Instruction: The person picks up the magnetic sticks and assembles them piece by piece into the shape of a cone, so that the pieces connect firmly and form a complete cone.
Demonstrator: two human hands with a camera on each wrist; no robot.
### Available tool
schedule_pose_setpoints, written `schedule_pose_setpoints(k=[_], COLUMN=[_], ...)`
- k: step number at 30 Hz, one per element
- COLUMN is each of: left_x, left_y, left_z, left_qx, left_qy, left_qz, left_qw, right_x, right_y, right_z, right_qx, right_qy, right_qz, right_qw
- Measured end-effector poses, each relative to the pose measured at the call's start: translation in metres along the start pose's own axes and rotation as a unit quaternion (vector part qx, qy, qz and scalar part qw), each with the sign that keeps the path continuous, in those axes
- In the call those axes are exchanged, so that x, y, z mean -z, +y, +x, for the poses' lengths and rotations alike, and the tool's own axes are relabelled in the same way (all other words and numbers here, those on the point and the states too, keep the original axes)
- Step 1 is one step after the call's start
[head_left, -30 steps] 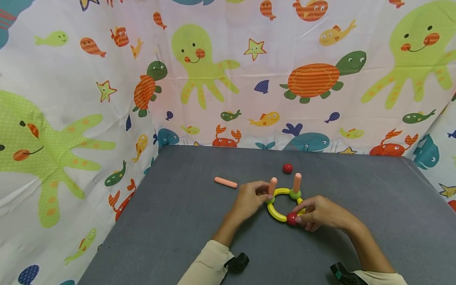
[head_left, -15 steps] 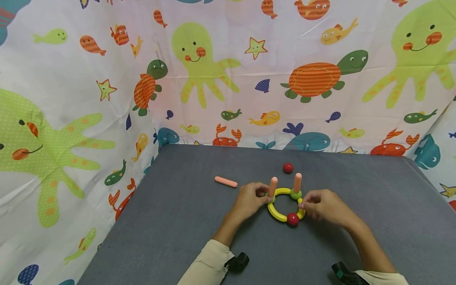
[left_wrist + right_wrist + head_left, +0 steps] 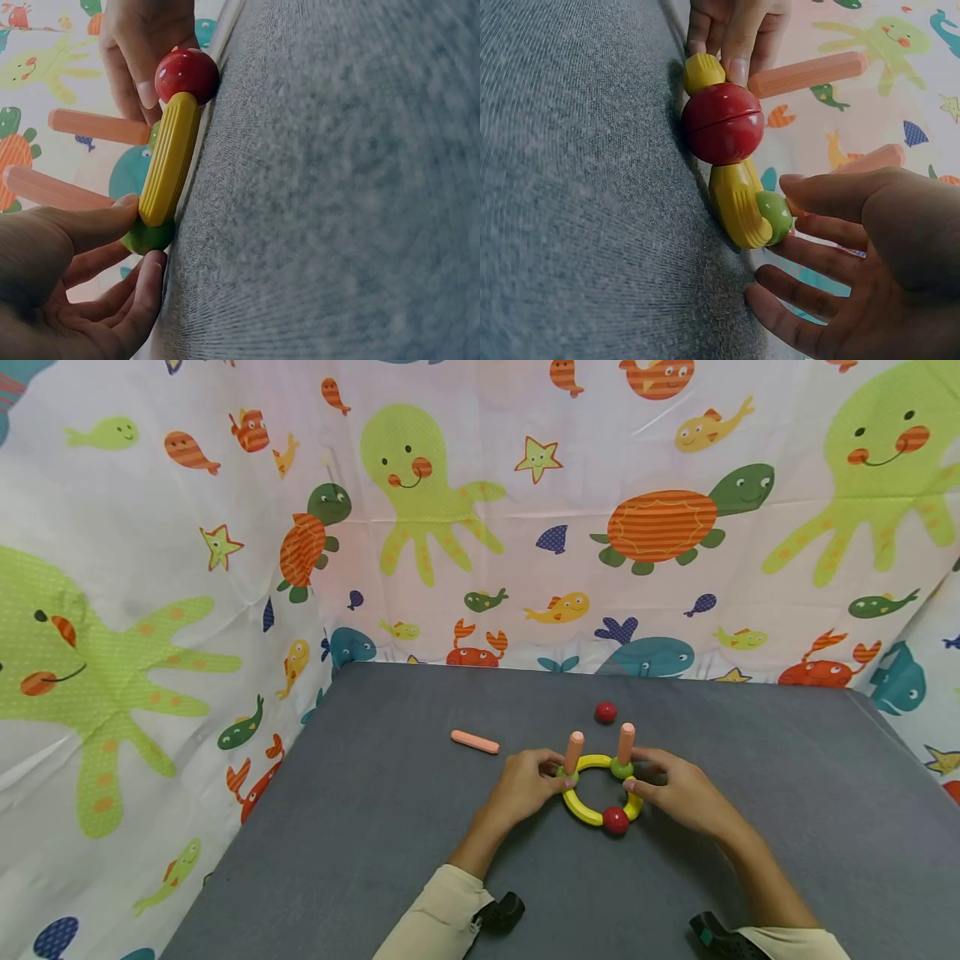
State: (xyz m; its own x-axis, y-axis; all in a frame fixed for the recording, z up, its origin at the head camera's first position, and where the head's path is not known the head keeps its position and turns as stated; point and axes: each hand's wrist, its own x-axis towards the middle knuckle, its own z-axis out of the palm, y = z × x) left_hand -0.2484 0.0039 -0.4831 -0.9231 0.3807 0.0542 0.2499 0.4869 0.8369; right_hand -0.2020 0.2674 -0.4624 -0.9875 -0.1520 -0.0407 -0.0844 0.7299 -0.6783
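A ring of yellow curved pieces (image 3: 583, 812) lies on the table, joined by a red ball (image 3: 616, 821) at the near side and green balls further back. An upright peach peg (image 3: 573, 753) stands in the left green ball (image 3: 148, 237), which my left hand (image 3: 528, 783) pinches between thumb and fingers. Another peach peg (image 3: 626, 745) rises from the right green ball (image 3: 775, 216). Beside that ball is my right hand (image 3: 686, 792), its thumb and spread fingers on either side. Whether its fingertips touch the ball I cannot tell.
A loose peach peg (image 3: 475, 742) lies left of the ring. Behind the ring sits a loose red ball (image 3: 606, 712). The grey table (image 3: 360, 827) ends at a curtain (image 3: 465, 610) printed with sea animals, at the back and sides.
My right hand has moved from the ring's near red ball, along its right side, to the right green ball, and its fingers have spread. My left hand stays at the left green ball.
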Motion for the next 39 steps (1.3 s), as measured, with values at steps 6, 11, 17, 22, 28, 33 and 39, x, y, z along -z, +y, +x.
schedule_pose_setpoints(k=[6, 11, 17, 22, 28, 33, 39], left_x=[0.001, 0.001, 0.003, 0.003, 0.001, 0.0, -0.001], left_y=[0.001, 0.004, 0.006, 0.008, 0.008, 0.005, 0.004], left_z=[0.0, 0.007, 0.019, 0.026, 0.035, 0.045, 0.054], left_qx=[0.01, 0.024, 0.021, 0.024, 0.021, -0.012, -0.024], left_qy=[0.003, -0.001, -0.008, -0.014, -0.023, -0.029, -0.059], left_qz=[0.008, 0.022, 0.039, 0.034, 0.034, 0.042, 0.048], left_qw=[0.9999, 0.9995, 0.999, 0.999, 0.999, 0.9986, 0.9968], right_x=[-0.001, 0.003, 0.007, 0.01, 0.012, 0.012, 0.013], right_y=[0.001, 0.003, 0.003, 0.003, 0.005, 0.007, 0.007], right_z=[0.0, 0.0, 0.0, -0.002, -0.002, -0.001, -0.002], right_qx=[0.007, 0.008, -0.011, -0.004, 0.005, 0.017, 0.026], right_qy=[0.015, 0.014, -0.01, -0.021, -0.036, -0.079, -0.131], right_qz=[-0.009, -0.01, 0.007, 0.016, 0.031, 0.068, 0.085], right_qw=[1.0, 1.0, 1.0, 1.0, 0.999, 0.994, 0.987])
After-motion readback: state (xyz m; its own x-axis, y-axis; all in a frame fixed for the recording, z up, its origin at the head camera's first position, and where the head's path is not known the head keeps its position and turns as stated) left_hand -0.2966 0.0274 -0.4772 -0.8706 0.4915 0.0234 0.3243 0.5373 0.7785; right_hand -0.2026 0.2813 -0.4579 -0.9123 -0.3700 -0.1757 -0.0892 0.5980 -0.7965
